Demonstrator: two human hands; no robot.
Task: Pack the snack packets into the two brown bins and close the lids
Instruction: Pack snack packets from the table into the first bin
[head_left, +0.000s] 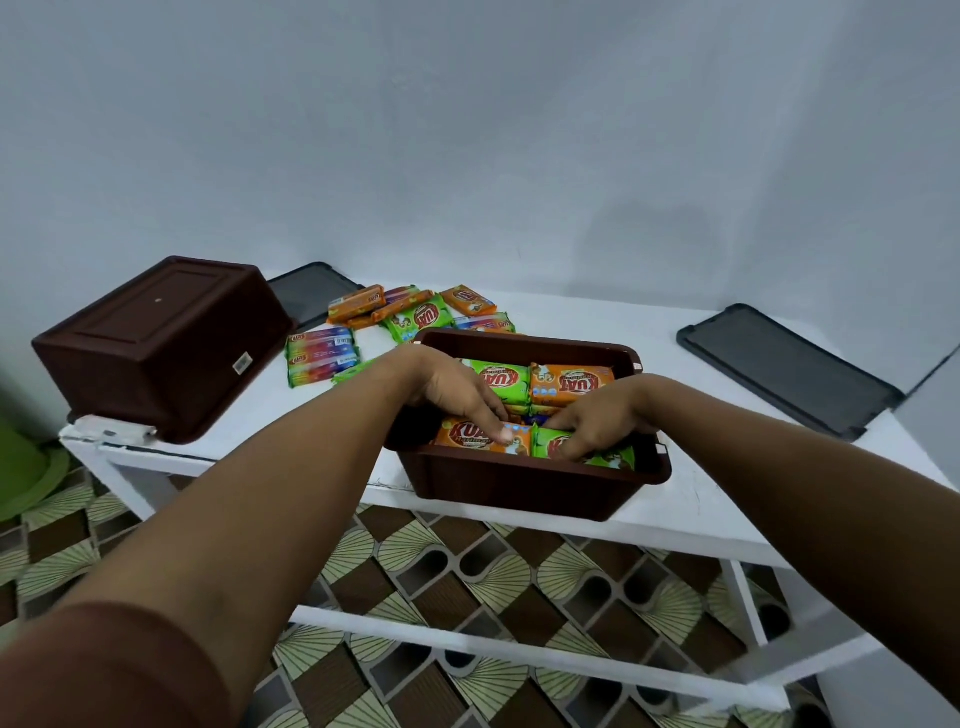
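An open brown bin (524, 488) stands at the table's front edge, filled with orange and green snack packets. My left hand (457, 395) reaches into it, fingertips pressing an orange packet (467, 440) at the near left. My right hand (597, 421) curls its fingers over a green packet (608, 457) at the near right. A second brown bin (161, 343) lies upside down at the left. Loose packets (410, 312) are scattered behind the open bin, with multicoloured ones (322, 356) to the left.
Two dark grey lids lie flat on the white table (701, 519): one (784, 369) at the right, one (311, 296) behind the overturned bin. A green object (26, 467) stands on the patterned floor at the left. A pale wall rises behind.
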